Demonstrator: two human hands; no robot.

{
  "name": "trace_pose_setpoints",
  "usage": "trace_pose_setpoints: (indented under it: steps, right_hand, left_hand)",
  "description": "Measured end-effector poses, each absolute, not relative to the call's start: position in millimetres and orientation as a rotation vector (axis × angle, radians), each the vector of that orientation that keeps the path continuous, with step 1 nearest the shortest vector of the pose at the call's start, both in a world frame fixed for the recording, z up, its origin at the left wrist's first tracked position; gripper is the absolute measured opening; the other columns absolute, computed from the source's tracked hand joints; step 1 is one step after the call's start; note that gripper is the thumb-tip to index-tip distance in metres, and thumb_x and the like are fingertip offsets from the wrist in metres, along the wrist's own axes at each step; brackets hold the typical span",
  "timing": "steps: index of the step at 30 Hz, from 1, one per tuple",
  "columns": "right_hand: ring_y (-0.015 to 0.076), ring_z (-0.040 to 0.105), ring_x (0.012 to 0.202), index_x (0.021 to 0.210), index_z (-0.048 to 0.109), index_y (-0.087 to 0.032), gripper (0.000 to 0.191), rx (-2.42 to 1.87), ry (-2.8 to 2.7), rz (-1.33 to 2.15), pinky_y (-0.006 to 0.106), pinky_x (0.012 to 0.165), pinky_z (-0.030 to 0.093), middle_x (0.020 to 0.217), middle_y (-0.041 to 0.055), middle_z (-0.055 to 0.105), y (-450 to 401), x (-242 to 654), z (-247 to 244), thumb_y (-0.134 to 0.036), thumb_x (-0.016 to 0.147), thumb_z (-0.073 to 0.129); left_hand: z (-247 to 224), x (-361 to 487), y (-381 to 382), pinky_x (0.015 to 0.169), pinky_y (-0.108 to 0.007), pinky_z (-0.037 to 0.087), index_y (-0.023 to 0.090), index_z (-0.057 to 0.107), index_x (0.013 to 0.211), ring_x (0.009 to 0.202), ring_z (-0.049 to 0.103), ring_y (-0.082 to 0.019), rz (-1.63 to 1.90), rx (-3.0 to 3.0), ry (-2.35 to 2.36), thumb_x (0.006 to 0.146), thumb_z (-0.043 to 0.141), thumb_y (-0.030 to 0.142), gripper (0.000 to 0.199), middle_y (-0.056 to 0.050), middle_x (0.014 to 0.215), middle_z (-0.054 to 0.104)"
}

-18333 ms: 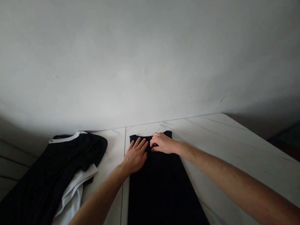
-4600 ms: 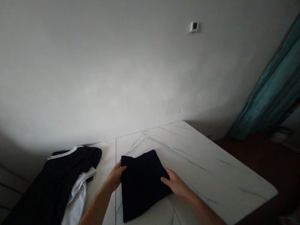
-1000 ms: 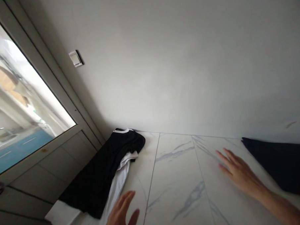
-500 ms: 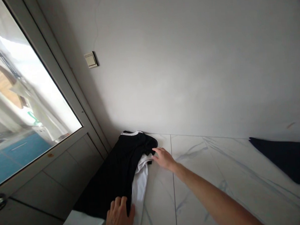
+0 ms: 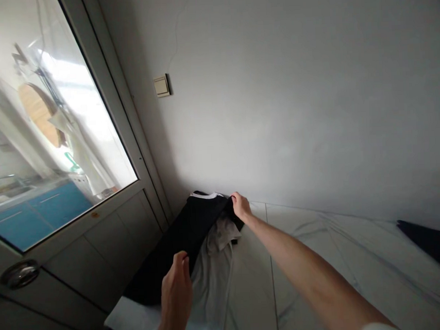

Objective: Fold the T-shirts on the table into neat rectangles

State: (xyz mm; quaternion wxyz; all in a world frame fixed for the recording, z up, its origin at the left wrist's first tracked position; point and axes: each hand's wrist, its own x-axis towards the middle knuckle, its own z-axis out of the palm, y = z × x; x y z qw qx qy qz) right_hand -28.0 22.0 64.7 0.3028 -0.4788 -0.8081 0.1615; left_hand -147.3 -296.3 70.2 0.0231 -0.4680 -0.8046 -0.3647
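Note:
A black shirt (image 5: 175, 240) with a white neckband and a white lower band lies on the marbled surface, against the wall and the door. My right hand (image 5: 241, 207) pinches its black edge at the shoulder, by the wall. Nearer to me, my left hand (image 5: 177, 283) is closed on the side edge of the same shirt. Between the two hands the edge is lifted, and a white-grey layer (image 5: 212, 272) of cloth shows beneath it. My fingers hide the exact grip points.
A framed door (image 5: 80, 229) with a glass pane and a metal handle (image 5: 19, 274) stands at left. The wall (image 5: 294, 108) carries a light switch (image 5: 161, 85). Another dark cloth (image 5: 433, 243) lies at far right on the marbled tiles (image 5: 304, 258).
Both hands have closed on the shirt's edge and raised it, baring more of the pale layer. My right hand has moved up towards the wall. The view has shifted left.

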Motion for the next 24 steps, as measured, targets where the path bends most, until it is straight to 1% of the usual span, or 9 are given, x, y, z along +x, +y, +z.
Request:
trace_pose_setpoints:
  steps: [4, 7, 10, 13, 16, 19, 21, 22, 24]
  right_hand:
    - [0.0237, 0.063, 0.107, 0.114, 0.068, -0.020, 0.038, -1.127, -2.065, 0.361, 0.034, 0.096, 0.047, 0.115, 0.0102, 0.072, 42, 21, 97, -0.024, 0.097, 0.034]
    - [0.0265, 0.063, 0.105, 0.108, 0.070, -0.019, 0.037, -1.051, -1.986, 0.290, 0.038, 0.096, 0.048, 0.110, 0.0123, 0.072, 49, 85, 104, -0.027, 0.094, 0.037]
    - [0.0277, 0.064, 0.102, 0.103, 0.071, -0.020, 0.036, -1.032, -1.923, 0.201, 0.040, 0.096, 0.048, 0.106, 0.0124, 0.072, 47, 165, 99, -0.032, 0.093, 0.039]
    - [0.0277, 0.064, 0.103, 0.102, 0.071, -0.020, 0.038, -1.115, -1.890, 0.123, 0.041, 0.096, 0.049, 0.107, 0.0130, 0.072, 37, 247, 81, -0.039, 0.092, 0.039]
    - [0.0274, 0.066, 0.101, 0.097, 0.071, -0.020, 0.037, -1.237, -1.909, 0.102, 0.041, 0.094, 0.050, 0.106, 0.0129, 0.073, 16, 318, 53, -0.039, 0.089, 0.041]
    - [0.0265, 0.068, 0.097, 0.091, 0.071, -0.023, 0.033, -1.331, -1.961, 0.157, 0.040, 0.092, 0.052, 0.101, 0.0115, 0.074, -9, 373, 18, -0.036, 0.085, 0.042]
    - [0.0269, 0.069, 0.095, 0.090, 0.071, -0.023, 0.032, -1.388, -1.925, 0.172, 0.041, 0.091, 0.053, 0.098, 0.0114, 0.075, -24, 403, -2, -0.035, 0.083, 0.042]
    - [0.0272, 0.070, 0.095, 0.089, 0.070, -0.023, 0.032, -1.421, -1.885, 0.165, 0.042, 0.091, 0.054, 0.098, 0.0115, 0.075, -30, 416, -11, -0.034, 0.083, 0.041]
    - [0.0283, 0.071, 0.094, 0.089, 0.070, -0.023, 0.032, -1.510, -1.793, 0.135, 0.044, 0.090, 0.054, 0.098, 0.0119, 0.076, -41, 439, -21, -0.033, 0.081, 0.041]
  left_hand:
    - [124, -92, -277, 0.059, -0.024, 0.046, 0.024, 0.058, 0.098, 0.066, 0.069, -0.015, -1.164, -1.847, -2.196, 0.103, 0.032, 0.031, 0.027, -0.001, 0.078, 0.072]
    - [140, -37, -272, 0.058, -0.022, 0.046, 0.023, 0.059, 0.093, 0.062, 0.066, -0.012, -1.157, -2.080, -2.072, 0.103, 0.032, 0.026, 0.029, 0.000, 0.076, 0.070]
    - [144, 19, -272, 0.061, -0.023, 0.050, 0.023, 0.063, 0.096, 0.069, 0.069, -0.014, -1.142, -2.332, -2.035, 0.101, 0.038, 0.023, 0.025, -0.002, 0.083, 0.073]
    - [142, 74, -275, 0.070, -0.028, 0.057, 0.021, 0.067, 0.105, 0.082, 0.073, -0.020, -1.088, -2.662, -2.009, 0.098, 0.044, 0.022, 0.024, -0.006, 0.095, 0.076]
    - [130, 125, -276, 0.085, -0.036, 0.059, 0.018, 0.069, 0.113, 0.097, 0.073, -0.025, -1.082, -2.933, -2.058, 0.094, 0.050, 0.020, 0.028, -0.010, 0.107, 0.076]
    - [99, 169, -278, 0.096, -0.038, 0.057, 0.018, 0.071, 0.116, 0.106, 0.071, -0.025, -1.138, -3.142, -2.077, 0.087, 0.057, 0.013, 0.033, -0.011, 0.115, 0.075]
    - [71, 193, -282, 0.098, -0.038, 0.056, 0.019, 0.071, 0.120, 0.109, 0.070, -0.026, -1.111, -3.309, -1.987, 0.083, 0.063, 0.013, 0.038, -0.010, 0.119, 0.074]
    - [56, 203, -285, 0.097, -0.038, 0.056, 0.021, 0.070, 0.122, 0.109, 0.070, -0.026, -1.056, -3.394, -1.927, 0.082, 0.067, 0.016, 0.040, -0.009, 0.120, 0.074]
    - [31, 212, -291, 0.091, -0.036, 0.058, 0.026, 0.067, 0.127, 0.104, 0.071, -0.026, -0.898, -3.523, -1.816, 0.080, 0.075, 0.028, 0.047, -0.009, 0.121, 0.073]
